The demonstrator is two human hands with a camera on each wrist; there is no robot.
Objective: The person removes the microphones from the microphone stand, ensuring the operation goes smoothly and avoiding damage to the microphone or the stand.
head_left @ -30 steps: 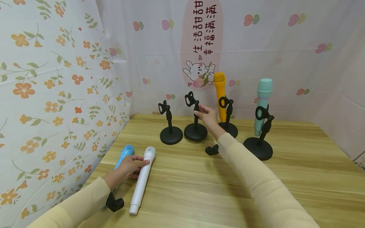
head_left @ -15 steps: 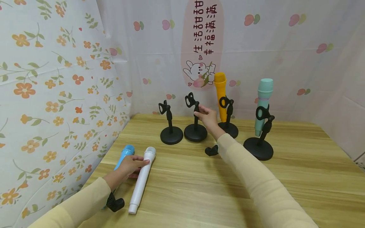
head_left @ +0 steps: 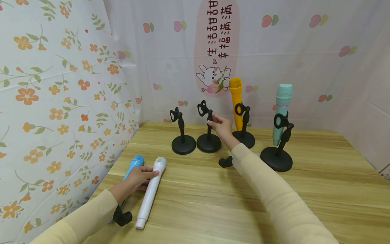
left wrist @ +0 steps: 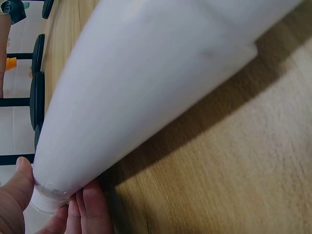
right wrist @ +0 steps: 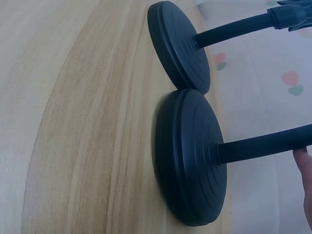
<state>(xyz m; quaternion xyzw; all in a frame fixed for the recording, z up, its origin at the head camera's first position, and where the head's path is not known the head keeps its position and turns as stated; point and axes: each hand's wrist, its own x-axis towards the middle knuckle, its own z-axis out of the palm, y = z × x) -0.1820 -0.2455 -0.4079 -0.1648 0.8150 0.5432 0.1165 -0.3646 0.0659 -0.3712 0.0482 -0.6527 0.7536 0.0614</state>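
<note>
My left hand [head_left: 138,178] grips a white microphone [head_left: 151,193] just below its head, thumb on one side and fingers on the other in the left wrist view. Under and beside that hand lies a blue microphone [head_left: 134,165], partly hidden by the hand and sleeve. With thumb and fingers, my right hand [head_left: 221,126] holds the upright pole of a black microphone stand [head_left: 209,142], whose clip holds no microphone. In the right wrist view the base of this stand [right wrist: 192,156] touches the base of a second stand [right wrist: 180,46].
Left of the held stand is another black stand [head_left: 183,145]. To the right, one stand [head_left: 245,139] carries a yellow microphone [head_left: 236,98], and a further stand [head_left: 276,159] carries a mint-green microphone [head_left: 283,98]. A floral curtain [head_left: 61,101] borders the table's left side.
The tail end of the white microphone has swung slightly to the left. The clip of the held stand has dropped a little. Both hands keep their grips.
</note>
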